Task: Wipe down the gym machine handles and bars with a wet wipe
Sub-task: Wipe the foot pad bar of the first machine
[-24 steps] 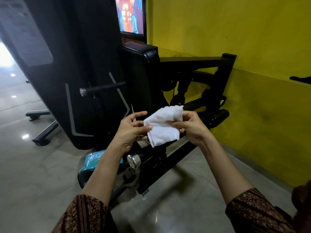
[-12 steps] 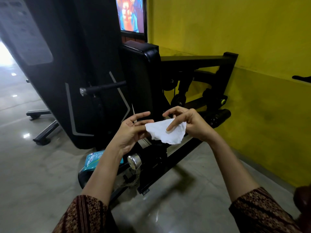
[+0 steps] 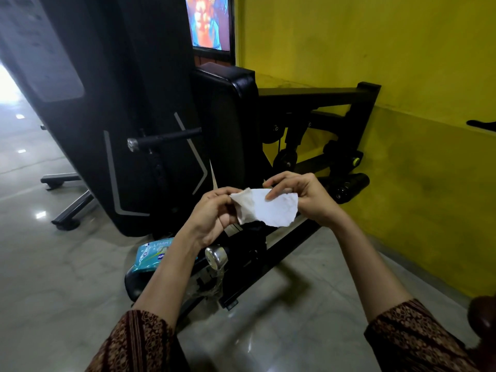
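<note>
Wet wipe [image 3: 269,210] hangs between my two hands in front of the gym machine, above its lower frame. My left hand [image 3: 212,214] pinches the folded left corner with curled fingers, and my right hand [image 3: 308,200] pinches the upper right edge, forefinger laid across the sheet. It looks thin, limp and nearly weightless. I judge it damp enough to cling to itself and weak enough to tear if I tug the corners apart, so I would bunch it into a pad against my palm, not work it by an edge. The black handle [image 3: 166,139] with its chrome end cap juts left from the dark shroud, with open air all round for wrapping and sliding. A lower chrome-capped bar [image 3: 216,257] sits under my left wrist, just beside the wipes pack [image 3: 151,255]. On the right the yellow wall [image 3: 402,76] stands near the foam roller [image 3: 351,185] and rear bars, so reaching there looks tighter.
</note>
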Demonstrator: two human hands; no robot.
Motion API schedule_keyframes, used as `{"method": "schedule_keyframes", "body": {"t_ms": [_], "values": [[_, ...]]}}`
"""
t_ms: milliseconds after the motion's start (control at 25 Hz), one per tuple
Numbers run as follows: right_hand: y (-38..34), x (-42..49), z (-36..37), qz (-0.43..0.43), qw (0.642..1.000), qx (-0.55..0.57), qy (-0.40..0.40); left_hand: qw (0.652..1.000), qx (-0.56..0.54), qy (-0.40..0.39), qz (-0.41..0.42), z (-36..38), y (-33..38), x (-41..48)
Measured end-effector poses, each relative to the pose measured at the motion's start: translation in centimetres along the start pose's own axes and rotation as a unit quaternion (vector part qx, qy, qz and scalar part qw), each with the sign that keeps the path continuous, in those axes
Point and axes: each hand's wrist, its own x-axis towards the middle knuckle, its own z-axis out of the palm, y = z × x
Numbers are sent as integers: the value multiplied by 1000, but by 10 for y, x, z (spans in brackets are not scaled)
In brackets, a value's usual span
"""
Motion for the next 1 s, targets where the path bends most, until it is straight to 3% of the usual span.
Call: {"method": "schedule_keyframes", "body": {"t_ms": [80, 240, 360, 520, 680, 880, 1000], "values": [[3, -1, -2, 2, 999, 24, -25, 999, -38, 4, -17, 0, 2, 1], [5, -2, -11, 52, 982, 170, -68, 988, 154, 10, -7, -4, 2, 3], [1, 0, 1, 92, 991, 87, -42, 972, 226, -54, 34, -8, -1, 3], [4, -1, 11, 126, 988, 11, -83, 961, 251, -107, 34, -15, 3, 1], [7, -5, 3, 191, 978, 83, -24, 976, 192, -99, 9, -26, 6, -1], [7, 0, 12, 267, 911, 304, 74, 984, 155, -92, 7, -23, 6, -1], [5, 2, 17, 246, 926, 248, 142, 986, 158, -58, 3, -26, 5, 1]]}}
